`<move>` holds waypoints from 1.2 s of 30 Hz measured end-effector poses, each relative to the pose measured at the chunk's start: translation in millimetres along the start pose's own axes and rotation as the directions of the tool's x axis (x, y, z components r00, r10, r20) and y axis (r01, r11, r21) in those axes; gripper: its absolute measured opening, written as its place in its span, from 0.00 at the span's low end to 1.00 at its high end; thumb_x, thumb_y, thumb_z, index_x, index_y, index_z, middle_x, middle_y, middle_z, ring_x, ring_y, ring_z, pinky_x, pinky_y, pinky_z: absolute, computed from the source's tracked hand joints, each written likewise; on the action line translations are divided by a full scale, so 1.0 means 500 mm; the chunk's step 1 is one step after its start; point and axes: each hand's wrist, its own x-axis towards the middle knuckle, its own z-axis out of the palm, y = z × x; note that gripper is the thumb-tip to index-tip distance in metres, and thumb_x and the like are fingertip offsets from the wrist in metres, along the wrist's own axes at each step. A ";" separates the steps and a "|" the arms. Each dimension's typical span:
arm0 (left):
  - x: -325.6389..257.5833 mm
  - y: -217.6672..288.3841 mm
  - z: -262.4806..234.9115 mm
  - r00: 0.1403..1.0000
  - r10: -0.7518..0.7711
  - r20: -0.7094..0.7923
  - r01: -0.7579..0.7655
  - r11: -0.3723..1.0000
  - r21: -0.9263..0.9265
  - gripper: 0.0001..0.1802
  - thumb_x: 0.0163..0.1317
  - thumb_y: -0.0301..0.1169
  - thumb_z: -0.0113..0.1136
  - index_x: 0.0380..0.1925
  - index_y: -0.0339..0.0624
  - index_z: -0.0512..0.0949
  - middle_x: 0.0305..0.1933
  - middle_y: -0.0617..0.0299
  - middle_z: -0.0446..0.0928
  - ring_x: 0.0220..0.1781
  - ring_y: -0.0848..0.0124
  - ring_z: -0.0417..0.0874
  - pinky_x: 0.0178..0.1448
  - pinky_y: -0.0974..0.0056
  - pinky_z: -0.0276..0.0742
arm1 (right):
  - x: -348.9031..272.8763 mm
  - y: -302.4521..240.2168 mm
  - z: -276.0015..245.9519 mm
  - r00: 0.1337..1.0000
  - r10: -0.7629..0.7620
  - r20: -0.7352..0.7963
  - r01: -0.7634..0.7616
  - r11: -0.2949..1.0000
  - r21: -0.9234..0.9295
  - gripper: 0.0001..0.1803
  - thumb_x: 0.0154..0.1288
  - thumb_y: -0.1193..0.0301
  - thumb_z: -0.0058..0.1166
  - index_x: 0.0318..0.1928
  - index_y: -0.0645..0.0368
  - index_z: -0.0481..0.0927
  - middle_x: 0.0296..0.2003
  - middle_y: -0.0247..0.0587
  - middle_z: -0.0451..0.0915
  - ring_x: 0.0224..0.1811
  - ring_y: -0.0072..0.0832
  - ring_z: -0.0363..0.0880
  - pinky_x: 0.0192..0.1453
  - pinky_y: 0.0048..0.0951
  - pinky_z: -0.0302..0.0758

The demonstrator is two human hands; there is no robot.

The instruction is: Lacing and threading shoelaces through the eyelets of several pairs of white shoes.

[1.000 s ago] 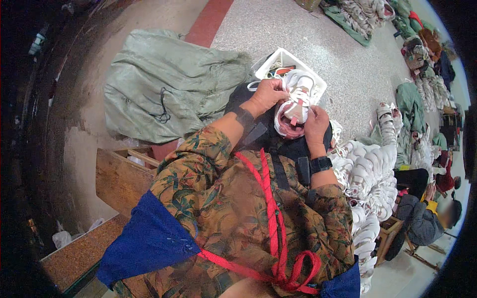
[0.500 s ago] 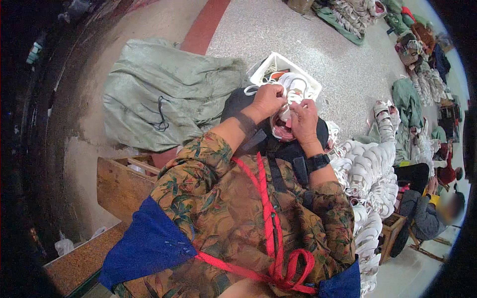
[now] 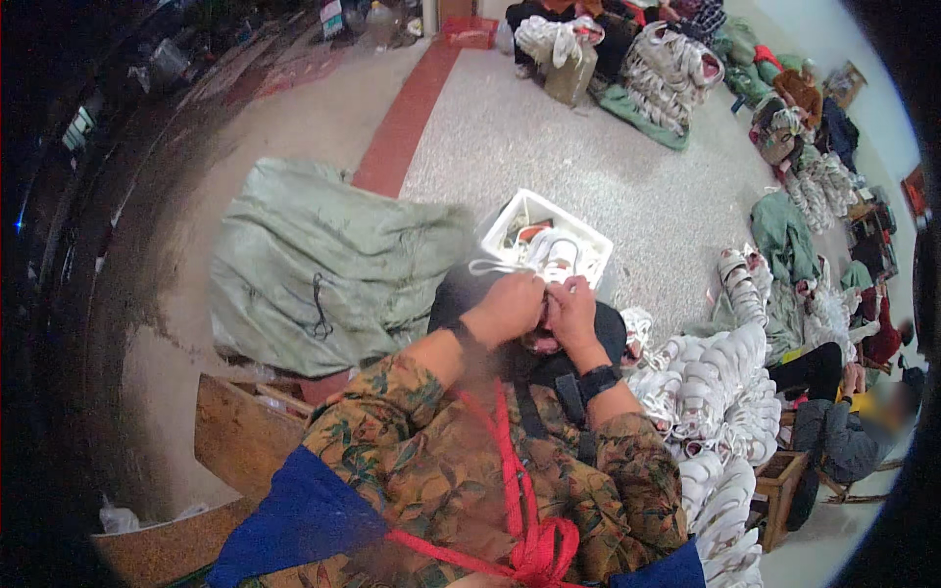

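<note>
A white sneaker (image 3: 561, 255) rests on my dark-clad lap, its toe pointing away from me over a white plastic basin (image 3: 600, 241). My left hand (image 3: 515, 306) is closed in a pinch at the lacing, and a white shoelace (image 3: 490, 265) loops out to its left. Close beside it, my right hand (image 3: 573, 312) has its fingers pinched on the sneaker around the tongue and eyelets. The fingertips nearly meet and hide most of the lacing. Between my wrists only a bit of the sneaker's pinkish opening shows.
A grey-green sack (image 3: 333, 269) lies to the left, above a wooden box (image 3: 245, 431). Rows of white sneakers (image 3: 706, 377) are piled at my right, with a wooden stool (image 3: 779, 490) beyond. A seated person (image 3: 843, 441) is farther right. More shoe piles (image 3: 671, 78) stand far off.
My view has tilted up, so everything sits lower and more of the far floor shows. My hands have drawn closer together over the sneaker's lacing.
</note>
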 end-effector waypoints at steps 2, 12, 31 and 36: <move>-0.007 0.002 -0.001 1.000 0.019 -0.015 -0.019 1.000 0.013 0.08 0.50 0.33 0.54 0.23 0.40 0.76 0.28 0.50 0.76 0.33 0.51 0.79 0.37 0.51 0.75 | 0.010 -0.023 -0.003 0.999 -0.035 0.003 0.035 0.992 -0.124 0.04 0.47 0.73 0.56 0.28 0.52 0.80 0.29 0.42 0.70 0.35 0.42 0.70 0.35 0.42 0.67; 0.004 -0.046 0.006 0.909 -0.358 0.214 0.415 0.826 -0.381 0.09 0.50 0.32 0.57 0.28 0.39 0.80 0.29 0.47 0.79 0.31 0.59 0.82 0.38 0.58 0.74 | 0.033 -0.013 0.021 0.973 -0.198 0.115 0.220 0.946 -0.238 0.05 0.42 0.72 0.53 0.22 0.58 0.80 0.24 0.45 0.73 0.34 0.41 0.72 0.33 0.41 0.67; 0.069 0.011 0.025 0.995 -0.093 0.036 0.100 0.949 -0.298 0.08 0.51 0.33 0.59 0.26 0.41 0.79 0.30 0.50 0.78 0.32 0.53 0.80 0.37 0.53 0.74 | -0.039 0.045 -0.142 0.993 -0.051 -0.103 0.083 0.940 0.331 0.03 0.49 0.79 0.54 0.25 0.62 0.73 0.26 0.48 0.68 0.30 0.45 0.69 0.33 0.36 0.67; 0.070 0.057 0.005 0.962 -0.028 0.270 0.076 0.983 -0.166 0.07 0.48 0.35 0.59 0.25 0.47 0.82 0.26 0.50 0.78 0.33 0.52 0.80 0.38 0.51 0.75 | -0.066 0.046 -0.140 0.997 0.007 -0.073 0.018 0.944 0.330 0.03 0.49 0.80 0.53 0.25 0.63 0.73 0.23 0.46 0.67 0.28 0.43 0.70 0.32 0.34 0.67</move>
